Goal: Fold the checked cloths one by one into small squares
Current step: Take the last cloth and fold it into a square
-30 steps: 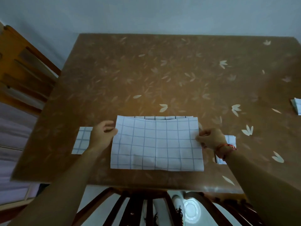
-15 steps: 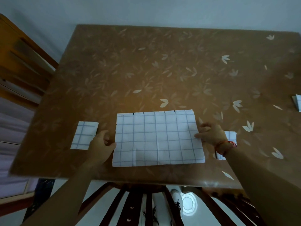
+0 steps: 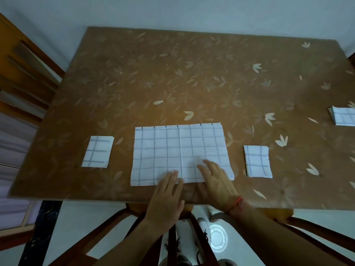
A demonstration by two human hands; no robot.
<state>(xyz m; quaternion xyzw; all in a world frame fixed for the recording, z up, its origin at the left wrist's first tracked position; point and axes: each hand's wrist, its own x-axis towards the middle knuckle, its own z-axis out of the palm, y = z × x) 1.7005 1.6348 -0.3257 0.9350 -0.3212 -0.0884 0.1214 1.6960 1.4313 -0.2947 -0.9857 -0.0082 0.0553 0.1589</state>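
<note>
Checked cloth [image 3: 180, 153] lies flat, half-folded, at middle of desk [image 3: 192, 73] near edge. Left hand [image 3: 165, 200] has straight fingers touching its near edge. Right hand [image 3: 217, 181] presses on it, spread flat. Left folded square [image 3: 98, 151] and right folded square [image 3: 257, 161] flank it. Cloth stack [image 3: 343, 116] sits at desk right edge.

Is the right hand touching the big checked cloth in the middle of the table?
Touching. In the head view the right hand lies with straight fingers on the big checked cloth.

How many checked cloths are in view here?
4: a large white checked cloth at centre; a small folded square left of it; another right of it; a fourth at the right edge, cut off, possibly a stack.
</note>
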